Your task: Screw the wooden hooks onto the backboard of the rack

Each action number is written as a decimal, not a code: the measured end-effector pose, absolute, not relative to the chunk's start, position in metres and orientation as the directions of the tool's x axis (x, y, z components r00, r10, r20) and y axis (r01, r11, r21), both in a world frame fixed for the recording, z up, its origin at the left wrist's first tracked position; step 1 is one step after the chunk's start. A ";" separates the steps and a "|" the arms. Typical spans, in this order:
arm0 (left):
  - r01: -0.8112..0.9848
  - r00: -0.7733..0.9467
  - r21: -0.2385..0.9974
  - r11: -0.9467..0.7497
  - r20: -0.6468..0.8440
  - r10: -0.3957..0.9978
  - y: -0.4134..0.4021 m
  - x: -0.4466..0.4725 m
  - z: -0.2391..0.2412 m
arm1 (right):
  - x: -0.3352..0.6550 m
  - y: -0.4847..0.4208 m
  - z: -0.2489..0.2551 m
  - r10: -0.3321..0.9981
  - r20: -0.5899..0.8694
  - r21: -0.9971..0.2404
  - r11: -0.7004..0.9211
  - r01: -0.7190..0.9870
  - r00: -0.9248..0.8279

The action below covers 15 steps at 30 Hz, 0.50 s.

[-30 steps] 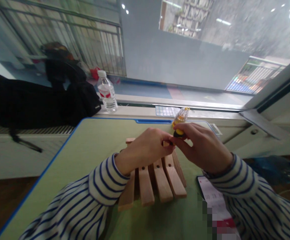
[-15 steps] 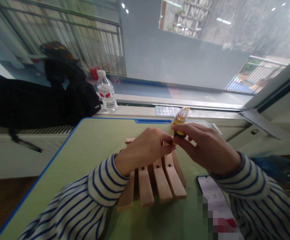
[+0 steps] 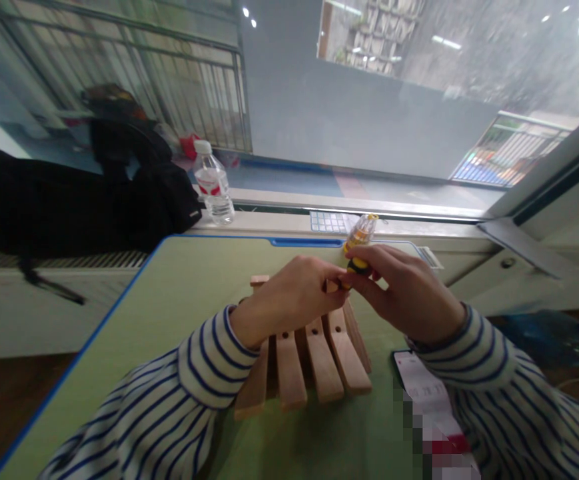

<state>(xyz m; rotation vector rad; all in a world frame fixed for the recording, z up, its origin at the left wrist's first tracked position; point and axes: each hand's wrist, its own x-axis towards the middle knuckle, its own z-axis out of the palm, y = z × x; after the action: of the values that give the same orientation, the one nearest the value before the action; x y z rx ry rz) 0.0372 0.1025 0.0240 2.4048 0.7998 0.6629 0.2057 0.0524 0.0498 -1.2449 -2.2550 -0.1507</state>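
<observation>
My right hand [image 3: 404, 290] pinches the yellow-and-black handle of a short screwdriver [image 3: 358, 266] between thumb and fingers. Close beside it, my left hand [image 3: 302, 290] has its thumb and forefinger closed around the lower end of the same screwdriver; the tip is hidden behind the fingers. Below both hands a wooden piece with several light slats [image 3: 315, 363] rests on the table. Each of the slats in plain sight has a dark round hole near its upper end. My left hand and wrist cover the far left part of this wooden piece.
Behind the screwdriver stands a clear container with yellow parts [image 3: 362, 230]. A phone [image 3: 424, 387] lies at the right of the green table [image 3: 194, 280], partly under my right sleeve. On the sill are a water bottle [image 3: 213, 183] and a black bag [image 3: 159, 193].
The screwdriver handle has turned between my right fingers, showing more yellow. My right hand and forearm have shifted slightly left, while my left hand stays in nearly the same place.
</observation>
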 end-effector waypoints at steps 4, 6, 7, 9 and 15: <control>0.396 0.690 0.625 -0.673 0.281 0.667 0.103 0.037 0.026 | 0.207 0.052 0.052 0.760 0.514 -0.178 0.548 0.817 -0.398; 0.399 0.696 0.640 -0.656 0.255 0.672 0.103 0.037 0.027 | 0.208 0.052 0.055 0.768 0.503 -0.177 0.541 0.822 -0.397; 0.403 0.697 0.643 -0.651 0.245 0.673 0.103 0.036 0.028 | 0.208 0.052 0.056 0.772 0.493 -0.177 0.540 0.823 -0.400; 0.402 0.701 0.647 -0.648 0.238 0.672 0.103 0.036 0.028 | 0.209 0.051 0.058 0.776 0.475 -0.173 0.546 0.820 -0.416; 0.385 0.722 0.651 -0.654 0.228 0.653 0.104 0.035 0.027 | 0.210 0.053 0.056 0.756 0.480 -0.140 0.567 0.811 -0.445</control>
<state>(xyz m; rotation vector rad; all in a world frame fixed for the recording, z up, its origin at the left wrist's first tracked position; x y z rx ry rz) 0.0350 0.1041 0.0274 2.3448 0.7848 0.6070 0.2099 0.0530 0.0562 -1.2554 -2.3062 -0.1496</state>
